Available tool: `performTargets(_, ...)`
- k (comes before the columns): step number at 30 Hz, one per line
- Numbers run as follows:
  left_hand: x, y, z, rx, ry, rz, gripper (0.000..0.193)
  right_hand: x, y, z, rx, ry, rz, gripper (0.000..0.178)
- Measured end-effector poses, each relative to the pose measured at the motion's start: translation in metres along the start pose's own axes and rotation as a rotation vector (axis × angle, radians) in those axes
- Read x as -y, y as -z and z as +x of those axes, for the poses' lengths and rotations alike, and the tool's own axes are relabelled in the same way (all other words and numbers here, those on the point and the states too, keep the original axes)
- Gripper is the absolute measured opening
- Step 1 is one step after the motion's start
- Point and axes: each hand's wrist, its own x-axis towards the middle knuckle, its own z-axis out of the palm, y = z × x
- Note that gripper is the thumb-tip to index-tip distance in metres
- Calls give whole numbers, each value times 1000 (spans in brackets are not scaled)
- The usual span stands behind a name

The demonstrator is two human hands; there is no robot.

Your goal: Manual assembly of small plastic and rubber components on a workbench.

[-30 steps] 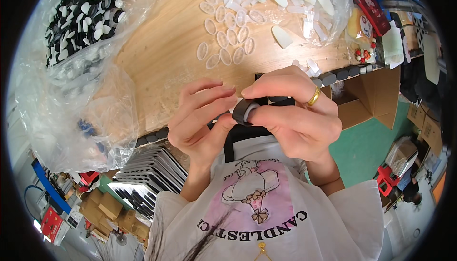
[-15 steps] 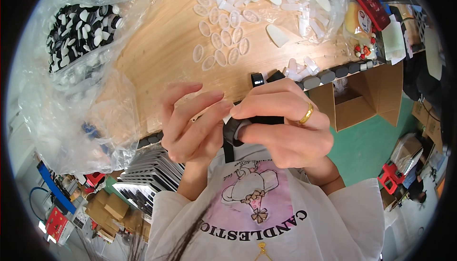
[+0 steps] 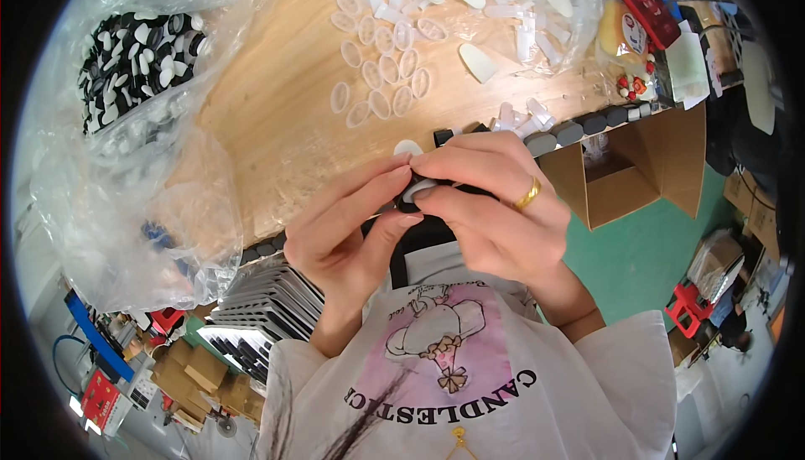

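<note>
My left hand (image 3: 348, 221) and my right hand (image 3: 503, 204) meet at the fingertips near the table's front edge. Between them is a small black oval piece (image 3: 407, 202) with a whitish inside, pinched by both hands and partly covered by the fingers. A white rounded piece (image 3: 407, 148) shows just beyond the fingertips; whether it is held or lies on the table I cannot tell. The right hand wears a gold ring. Right behind that hand, black pieces (image 3: 443, 136) sit on the table, partly hidden.
Clear oval rings (image 3: 387, 68) are spread on the wooden table (image 3: 277, 116). Beyond lie white tapered pieces (image 3: 478, 63) and clear plastic parts. A plastic bag of black and white pieces (image 3: 138, 66) is at left. Dark ovals (image 3: 568, 133) line the right edge, above an open cardboard box (image 3: 620, 192).
My left hand has moved right and its thumb and fingers have closed on the black piece beside the right hand. The white rounded piece has come into view beyond the fingertips.
</note>
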Motion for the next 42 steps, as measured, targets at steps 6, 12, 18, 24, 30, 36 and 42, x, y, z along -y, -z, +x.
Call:
performTargets(6,12,-2,-4,-89,40,-111,29,-35,38,20,-127,-563,-200,21)
performTargets(12,8,-1,-2,-68,-30,-138,29,-114,54,13,12,-469,-586,14)
performTargets(18,4,2,0,-64,-71,-5,34,-32,55,21,-238,-319,-224,10)
performTargets(24,-3,4,3,-42,-209,82,35,26,27,19,-27,-134,138,21)
performTargets(30,-12,8,3,18,-264,92,35,17,20,12,5,32,57,35)
performTargets(36,-18,11,2,4,-268,124,35,19,17,16,54,72,-45,31)
performTargets(42,-13,14,1,10,-335,183,33,20,15,13,61,81,-48,28)
